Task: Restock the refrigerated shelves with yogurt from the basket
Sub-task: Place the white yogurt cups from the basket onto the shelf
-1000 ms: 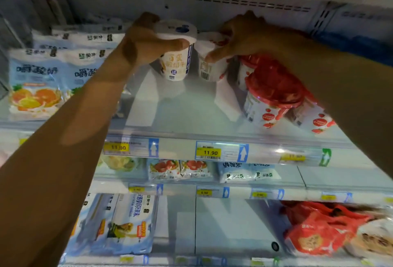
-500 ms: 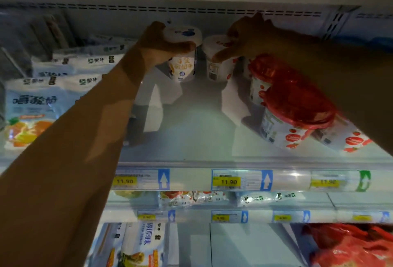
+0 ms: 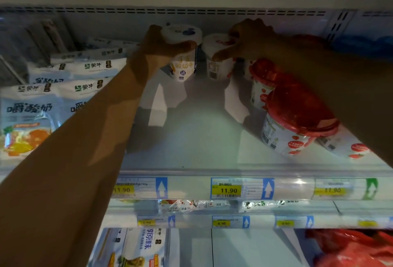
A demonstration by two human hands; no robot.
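Nearest the camera, along the front lip of the refrigerated shelf (image 3: 191, 145), a strip of price tags (image 3: 228, 190) is seen, each marked 11.90 beside an upward arrow. Below that strip, lower shelves are partly shown, with flat pouches and, at the bottom right, a crumpled red bag (image 3: 348, 247). On the shelf itself, blue and white yogurt pouches (image 3: 32, 113) printed with orange fruit are stacked at the left. At the right, red-lidded tubs (image 3: 297, 122) with strawberry markings are lined up from front to back, the nearest one tilted. The middle of the shelf floor is bare and brightly lit. Farther back, two white yogurt cups are held side by side, close together, near the vented rear wall (image 3: 127, 17). The blue-topped cup (image 3: 182, 54) is gripped by the left hand (image 3: 161, 43), whose fingers are wrapped over the lid and closed on the cup's upper body; whether its base touches the shelf cannot be told. The red-marked cup (image 3: 217, 62), showing a barcode, is clasped by the right hand (image 3: 244, 39) from above, with the thumb pressed along its front rim and the fingers curled behind. Both forearms are stretched in from the lower corners, the right one crossing over the red-lidded tubs.
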